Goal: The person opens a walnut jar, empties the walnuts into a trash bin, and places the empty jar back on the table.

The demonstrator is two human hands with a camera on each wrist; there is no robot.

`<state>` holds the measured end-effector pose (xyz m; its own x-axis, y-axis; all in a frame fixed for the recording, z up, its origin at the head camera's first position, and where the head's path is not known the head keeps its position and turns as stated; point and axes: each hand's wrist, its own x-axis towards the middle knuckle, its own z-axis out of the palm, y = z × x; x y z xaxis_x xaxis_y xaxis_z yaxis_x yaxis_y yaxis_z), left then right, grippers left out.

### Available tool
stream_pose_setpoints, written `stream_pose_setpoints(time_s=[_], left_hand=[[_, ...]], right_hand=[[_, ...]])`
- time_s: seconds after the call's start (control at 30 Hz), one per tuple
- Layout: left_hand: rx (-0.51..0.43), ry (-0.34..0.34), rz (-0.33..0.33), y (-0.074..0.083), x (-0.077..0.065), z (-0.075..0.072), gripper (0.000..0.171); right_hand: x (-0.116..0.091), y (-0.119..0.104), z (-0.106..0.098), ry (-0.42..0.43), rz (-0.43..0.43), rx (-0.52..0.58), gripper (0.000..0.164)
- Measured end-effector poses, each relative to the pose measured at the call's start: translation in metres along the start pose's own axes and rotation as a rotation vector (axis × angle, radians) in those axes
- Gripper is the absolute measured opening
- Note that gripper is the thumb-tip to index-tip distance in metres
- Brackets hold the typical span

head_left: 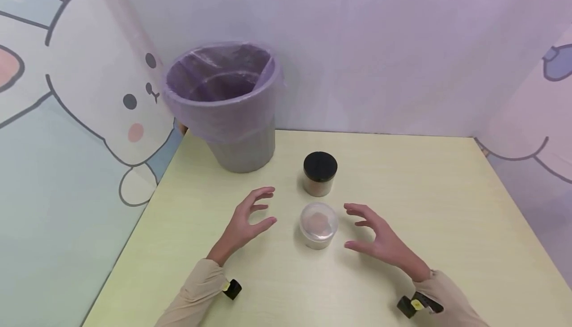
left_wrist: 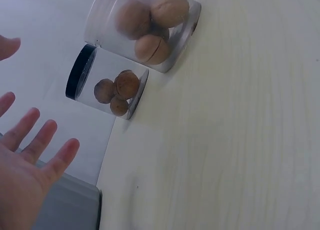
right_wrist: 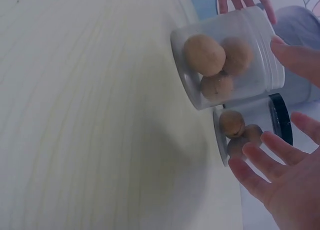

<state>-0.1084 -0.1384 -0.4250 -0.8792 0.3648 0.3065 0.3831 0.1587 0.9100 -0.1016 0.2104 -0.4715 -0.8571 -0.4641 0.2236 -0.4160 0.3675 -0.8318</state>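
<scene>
A clear jar with a translucent lid (head_left: 319,228) stands upright on the table between the hands. In the right wrist view, several round brown nuts (right_wrist: 204,55), perhaps walnuts, lie in this jar (right_wrist: 252,84). Just behind it is a second clear jar with a black lid (head_left: 320,169), also holding brown nuts (left_wrist: 126,84). To the left of the front jar, the left hand (head_left: 245,222) hovers with fingers spread and loosely bent, apart from it. The right hand (head_left: 380,235) mirrors it on the other side, thumb and fingers parted around air. Neither hand holds anything.
A grey bin (head_left: 243,151) lined with a thin purple-tinted bag (head_left: 223,113) stands at the table's back left. The pale wooden table (head_left: 424,178) meets a plain wall (head_left: 380,59) behind. Cartoon-printed panels (head_left: 107,79) flank both sides.
</scene>
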Motion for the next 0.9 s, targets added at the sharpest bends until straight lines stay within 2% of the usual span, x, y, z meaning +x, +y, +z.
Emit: stream_pose_setpoints(time_s=[0.3, 0.6, 0.9], left_hand=[[-0.018, -0.019, 0.011, 0.002, 0.002, 0.005, 0.058], [-0.026, -0.03, 0.006, 0.003, 0.004, 0.009, 0.059], [-0.036, -0.048, 0.021, 0.003, 0.007, 0.014, 0.058]], right_hand=[[0.01, -0.002, 0.015, -0.026, -0.011, 0.03, 0.085], [0.02, -0.029, 0.024, -0.048, -0.054, 0.108, 0.087], [0.025, -0.029, 0.042, 0.007, -0.036, 0.106, 0.094]])
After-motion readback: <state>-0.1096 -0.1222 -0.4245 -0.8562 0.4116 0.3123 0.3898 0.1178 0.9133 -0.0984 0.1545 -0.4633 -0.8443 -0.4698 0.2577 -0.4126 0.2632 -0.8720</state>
